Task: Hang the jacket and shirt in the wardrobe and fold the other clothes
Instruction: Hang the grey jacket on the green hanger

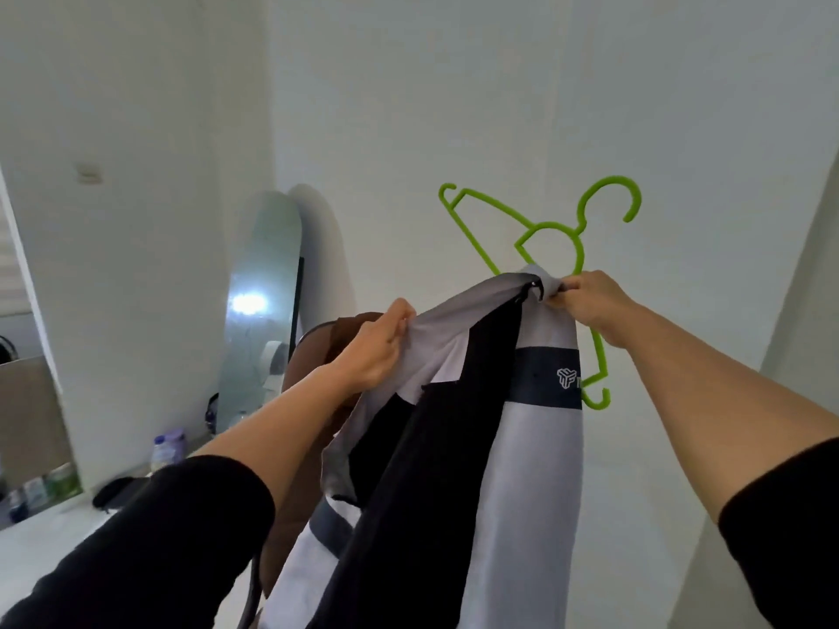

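I am gripping the jacket point(540, 447) with both hands, left hand point(379, 347) pinching its edge, right hand point(590, 301) clamping collar against the hanger point(551, 229); I should be spreading each shoulder over an arm

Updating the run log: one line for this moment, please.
step: hangering | left hand: grip on grey-and-black fabric jacket | right hand: grip on jacket and lime-green plastic hanger | wardrobe: unseen

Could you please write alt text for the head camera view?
Two bare hands hold up a grey and black jacket with a green hanger; the right hand pinches its collar, the left hand grips the fabric. A mirror leans behind.
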The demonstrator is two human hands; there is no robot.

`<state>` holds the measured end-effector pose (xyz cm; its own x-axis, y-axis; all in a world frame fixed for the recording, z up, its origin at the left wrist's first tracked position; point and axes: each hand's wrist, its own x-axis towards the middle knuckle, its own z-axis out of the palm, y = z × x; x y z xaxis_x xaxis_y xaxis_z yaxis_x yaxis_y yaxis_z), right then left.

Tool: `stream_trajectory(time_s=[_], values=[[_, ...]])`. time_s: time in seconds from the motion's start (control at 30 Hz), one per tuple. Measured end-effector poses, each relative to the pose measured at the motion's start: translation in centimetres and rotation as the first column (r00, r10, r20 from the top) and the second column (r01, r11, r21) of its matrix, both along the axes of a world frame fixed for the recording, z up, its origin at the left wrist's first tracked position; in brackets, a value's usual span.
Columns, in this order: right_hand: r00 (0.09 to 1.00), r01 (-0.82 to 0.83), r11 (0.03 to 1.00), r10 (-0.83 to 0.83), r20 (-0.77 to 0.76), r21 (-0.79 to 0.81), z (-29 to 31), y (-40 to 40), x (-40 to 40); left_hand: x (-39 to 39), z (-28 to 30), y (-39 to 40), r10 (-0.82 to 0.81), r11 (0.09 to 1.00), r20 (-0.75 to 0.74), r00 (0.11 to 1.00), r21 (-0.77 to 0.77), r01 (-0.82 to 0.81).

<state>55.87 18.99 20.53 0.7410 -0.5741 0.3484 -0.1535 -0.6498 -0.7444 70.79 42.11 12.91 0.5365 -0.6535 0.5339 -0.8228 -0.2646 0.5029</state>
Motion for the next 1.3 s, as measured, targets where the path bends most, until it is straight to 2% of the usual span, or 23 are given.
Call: stream_trajectory(time_s=[0.1,0.2,0.27,0.37,0.43,0.53,0.63,0.7,0.83,0.93,1.03,1.2,1.3], values=[[0.998,-0.037,0.999,0.038,-0.042,0.01,1.3,-0.9,0.1,-1.5,-1.0,-0.7,0.02,0.998,-0.001,1.0,-0.054,-0.02],[0.959,-0.186,0.976,0.206,-0.194,0.116,2.6,-1.4,0.0,-0.9,0.8,-0.6,0.153,0.98,0.061,0.986,-0.136,-0.143],[0.926,-0.257,0.951,0.293,-0.24,0.171,2.8,-0.6,0.3,-0.5,3.1,-0.7,0.198,0.973,0.133,0.971,-0.149,-0.178],[0.887,-0.339,0.936,0.351,-0.3,0.093,1.3,2.3,1.4,-1.2,6.0,-2.4,0.155,0.986,0.263,0.952,-0.093,-0.135],[0.876,-0.388,0.921,0.378,-0.3,0.027,-0.5,4.1,2.3,-2.1,7.2,-3.8,0.104,0.994,0.303,0.947,-0.067,-0.088],[0.895,-0.385,0.922,0.383,-0.228,0.038,-2.6,4.9,3.4,-3.1,8.0,-4.9,0.079,0.994,0.288,0.954,-0.093,-0.055],[0.931,-0.324,0.945,0.325,-0.167,0.032,-3.0,4.3,3.4,-3.6,6.6,-4.5,0.044,0.99,0.212,0.976,-0.142,-0.014],[0.948,-0.296,0.955,0.297,-0.115,0.026,-2.7,3.6,3.3,-3.9,4.3,-3.8,0.042,0.988,0.22,0.975,-0.151,-0.008],[0.962,-0.25,0.967,0.255,-0.101,0.056,-1.5,2.6,2.3,-4.0,-1.4,-2.1,-0.029,0.997,0.241,0.97,0.082,0.01],[0.973,-0.196,0.98,0.197,-0.116,0.024,-1.4,1.6,1.7,-3.6,-2.9,-1.2,-0.053,0.981,0.216,0.975,0.195,0.01],[0.978,-0.14,0.99,0.133,-0.16,-0.033,-2.1,0.5,1.2,-2.3,-1.0,-0.6,-0.109,0.968,0.296,0.949,0.248,0.033],[0.951,-0.212,0.974,0.224,-0.212,0.078,-2.7,1.1,-0.4,-0.8,4.9,-0.9,0.073,0.953,0.139,0.988,0.283,-0.11],[0.945,-0.245,0.967,0.255,-0.207,0.07,-2.0,1.3,-1.9,0.3,7.0,-0.9,0.145,0.909,0.1,0.984,0.381,-0.172]])
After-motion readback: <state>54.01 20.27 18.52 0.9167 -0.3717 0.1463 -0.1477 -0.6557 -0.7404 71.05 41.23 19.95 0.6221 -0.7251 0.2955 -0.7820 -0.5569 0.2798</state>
